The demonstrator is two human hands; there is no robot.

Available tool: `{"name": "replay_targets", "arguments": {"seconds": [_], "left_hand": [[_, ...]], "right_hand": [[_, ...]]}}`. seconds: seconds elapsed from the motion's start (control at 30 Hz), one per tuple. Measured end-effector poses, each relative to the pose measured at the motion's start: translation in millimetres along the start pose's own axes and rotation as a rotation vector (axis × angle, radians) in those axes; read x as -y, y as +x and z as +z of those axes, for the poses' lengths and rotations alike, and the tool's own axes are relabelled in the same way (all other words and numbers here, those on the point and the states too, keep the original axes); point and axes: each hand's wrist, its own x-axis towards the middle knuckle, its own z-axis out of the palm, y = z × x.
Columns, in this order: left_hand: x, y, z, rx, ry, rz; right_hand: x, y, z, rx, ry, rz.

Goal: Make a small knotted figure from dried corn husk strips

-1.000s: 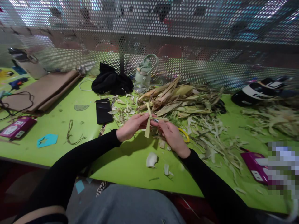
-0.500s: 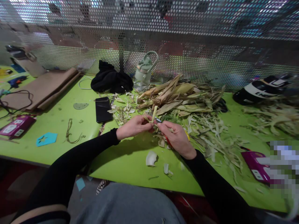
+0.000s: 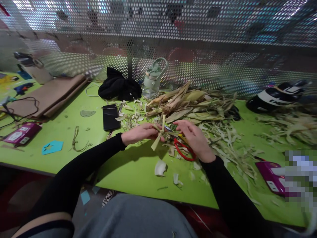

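My left hand [image 3: 145,132] is closed on a folded corn husk strip [image 3: 160,132], pale green-yellow, crossed at a knot-like middle with ends sticking up and down. Just to its right, my right hand [image 3: 193,137] has its fingers stretched out toward the strip. Under that hand is a pair of scissors with a red handle loop [image 3: 184,150] and some yellow; its blades point left toward the strip. Whether the palm touches the scissors I cannot tell. Behind both hands lies a heap of dry corn husks [image 3: 188,99].
Husk shreds [image 3: 223,138] spread to the right and husk scraps [image 3: 160,168] lie in front. Left of my hands is a black phone [image 3: 111,117]. A green bottle [image 3: 151,77] and black cloth [image 3: 120,84] stand by the perforated metal screen [image 3: 210,49]. A black bottle [image 3: 274,97] lies right.
My right hand has loosened from the scissors, its fingers opening and shifting right, so the red loop now shows. The husk strip in my left hand is more exposed, with an end pointing down.
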Motion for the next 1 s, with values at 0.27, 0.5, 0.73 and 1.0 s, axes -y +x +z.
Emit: {"name": "replay_targets", "arguments": {"seconds": [0.27, 0.5, 0.73, 1.0], "left_hand": [[8.8, 2.4, 4.4, 0.155, 0.104, 0.019], [5.7, 0.0, 6.1, 0.063, 0.529, 0.200], [-3.3, -6.6, 9.3, 0.074, 0.677, 0.376], [-7.3, -19.3, 23.4, 0.110, 0.389, 0.183]], "right_hand": [[10.9, -11.6, 22.4, 0.135, 0.290, 0.087], [11.2, -13.1, 32.1, 0.073, 0.541, 0.236], [13.5, -16.1, 26.7, 0.138, 0.558, 0.245], [13.1, -21.3, 25.4, 0.183, 0.554, 0.182]]}}
